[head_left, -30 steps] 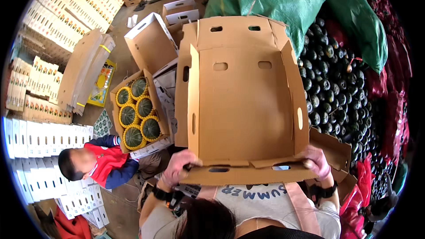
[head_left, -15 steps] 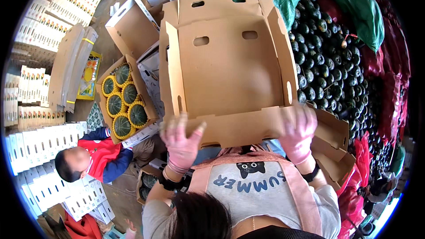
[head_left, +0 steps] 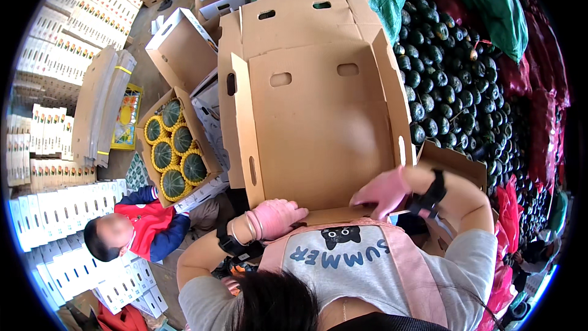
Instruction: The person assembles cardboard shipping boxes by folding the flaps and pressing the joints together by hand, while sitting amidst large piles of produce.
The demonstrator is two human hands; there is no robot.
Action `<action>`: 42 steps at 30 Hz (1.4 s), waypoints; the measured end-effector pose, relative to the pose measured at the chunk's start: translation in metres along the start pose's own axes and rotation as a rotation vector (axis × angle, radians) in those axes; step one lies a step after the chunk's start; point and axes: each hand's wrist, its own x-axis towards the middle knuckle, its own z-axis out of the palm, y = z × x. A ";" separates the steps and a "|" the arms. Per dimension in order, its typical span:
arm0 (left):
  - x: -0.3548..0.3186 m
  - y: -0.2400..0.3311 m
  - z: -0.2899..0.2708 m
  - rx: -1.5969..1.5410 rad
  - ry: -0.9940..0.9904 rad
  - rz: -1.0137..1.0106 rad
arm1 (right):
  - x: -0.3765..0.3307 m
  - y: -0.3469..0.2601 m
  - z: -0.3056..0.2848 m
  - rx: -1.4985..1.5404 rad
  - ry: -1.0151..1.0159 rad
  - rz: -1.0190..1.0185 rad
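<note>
A brown cardboard box [head_left: 324, 129] lies in front of me with its side walls raised, on top of more flat cardboard [head_left: 294, 21]. Its near flap [head_left: 334, 213] stands up close to my apron. My left hand [head_left: 275, 217], in a pink glove, grips the left end of that flap with the fingers together. Toward the flap's right end, my right hand [head_left: 384, 195], gloved the same way, has its fingers bent over the edge. Part of the flap is hidden behind both hands.
On the left, a carton [head_left: 177, 147] holds several dark green squashes in yellow foam nets. A person in a red and blue jacket [head_left: 147, 224] is beside it. Many squashes [head_left: 441, 79] are heaped on the right. An open carton [head_left: 184, 49] stands at far left.
Both hands have moved inward along the near flap, and the flap has been folded up. My spread left fingers have closed on it. The box has shifted slightly within the view.
</note>
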 end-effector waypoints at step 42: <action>0.009 -0.155 -0.083 -0.623 1.063 -0.489 | -0.055 0.067 -0.207 -0.864 1.433 0.450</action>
